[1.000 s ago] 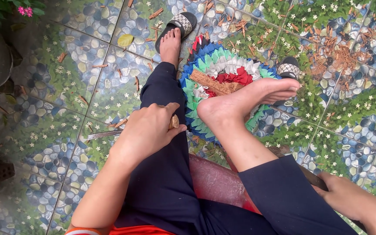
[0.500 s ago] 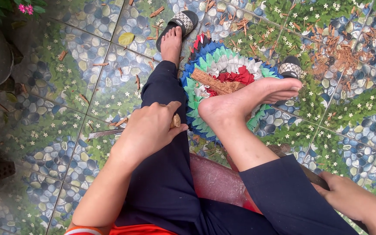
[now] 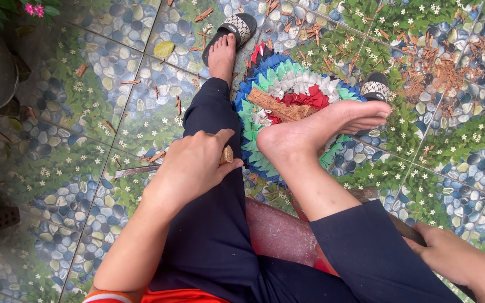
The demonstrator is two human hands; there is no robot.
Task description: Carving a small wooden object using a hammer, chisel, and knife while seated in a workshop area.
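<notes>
Barely moved since earlier | your left hand (image 3: 189, 168) closed on wood piece (image 3: 227, 154), on thigh | right hand (image 3: 450, 255) at 4 o'clock grips dark handle (image 3: 408, 231) | mat (image 3: 287, 90) at 12

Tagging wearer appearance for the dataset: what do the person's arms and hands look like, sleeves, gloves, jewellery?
Both hands bare: no gloves, rings or watch visible. Left hand and forearm are uncovered up to a short sleeve with an orange-and-white striped cuff at the frame's bottom edge. Right hand is partly cut off; wrist bare, no sleeve in view.
</notes>
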